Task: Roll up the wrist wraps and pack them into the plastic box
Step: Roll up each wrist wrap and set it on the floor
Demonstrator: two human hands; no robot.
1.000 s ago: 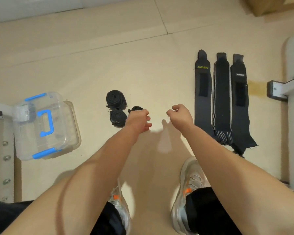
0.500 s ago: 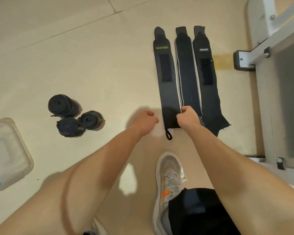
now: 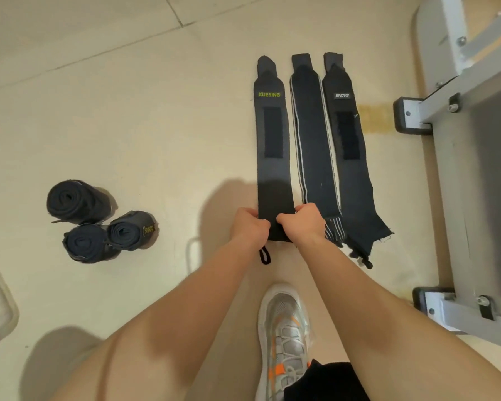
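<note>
Together, left hand [image 3: 250,227] and right hand [image 3: 302,224] are gripping, fingers curled, the XUEYING wrist wrap's [image 3: 273,157] near end on the floor [image 3: 156,125].

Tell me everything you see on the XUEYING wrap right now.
The XUEYING wrap is a long dark grey fabric strip, lying flat and unrolled on the floor, leftmost of three, beside the striped wrap. Yellow-green lettering sits near its tapered far end, followed by a darker rectangular patch. The left hand and right hand grip its near end, where a black loop sticks out.
</note>
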